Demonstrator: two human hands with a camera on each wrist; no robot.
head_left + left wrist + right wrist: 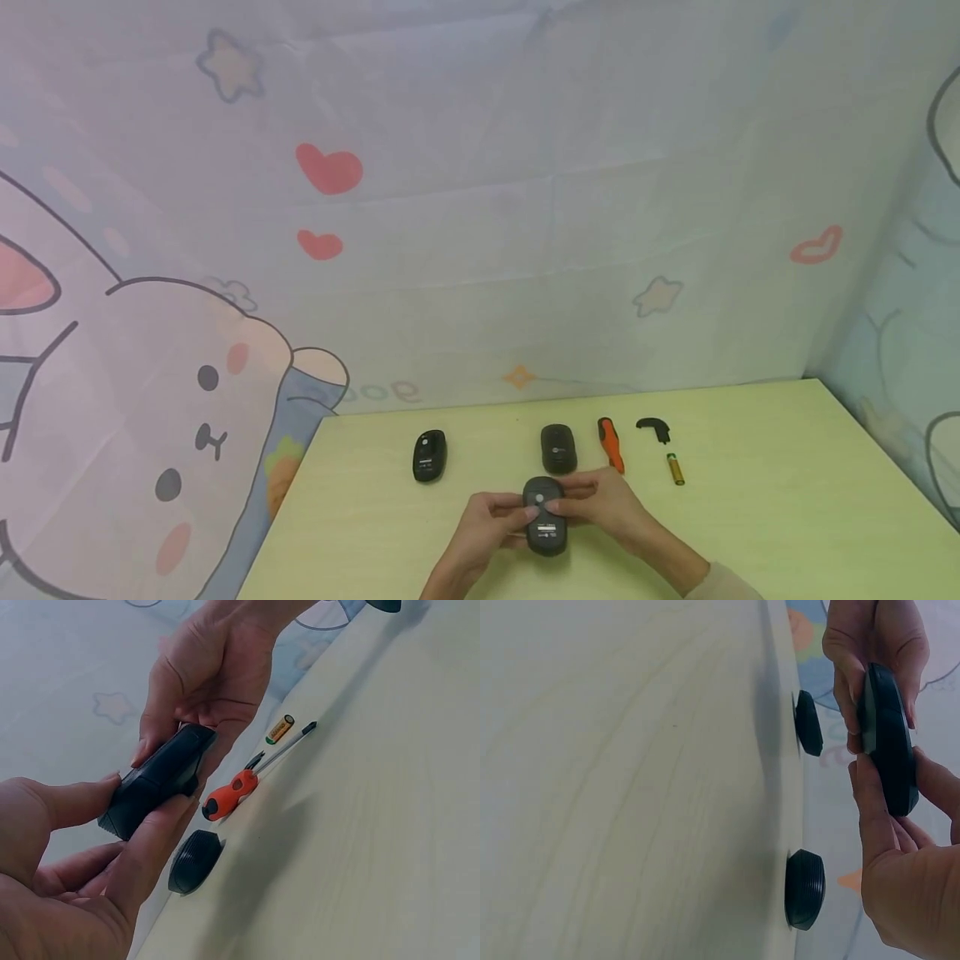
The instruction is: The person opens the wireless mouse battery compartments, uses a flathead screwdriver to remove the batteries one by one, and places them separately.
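Both hands hold a black computer mouse [547, 533] above the front of the table, its labelled underside facing up in the head view. My left hand [483, 533] grips it from the left, thumb on the underside and fingers beneath. From the right, my right hand [607, 508] pinches the same mouse, its thumb near the middle of the underside. The wrist views show the mouse [154, 780] edge-on between the two hands, clear of the table. Just behind it on the table lies another dark mouse [558, 448].
A third black mouse [430, 456] lies at the back left. Right of centre are an orange-handled screwdriver [611, 446], a small black curved piece [657, 429] and a battery [676, 469]. A printed cloth [465, 208] hangs behind the pale table [780, 483].
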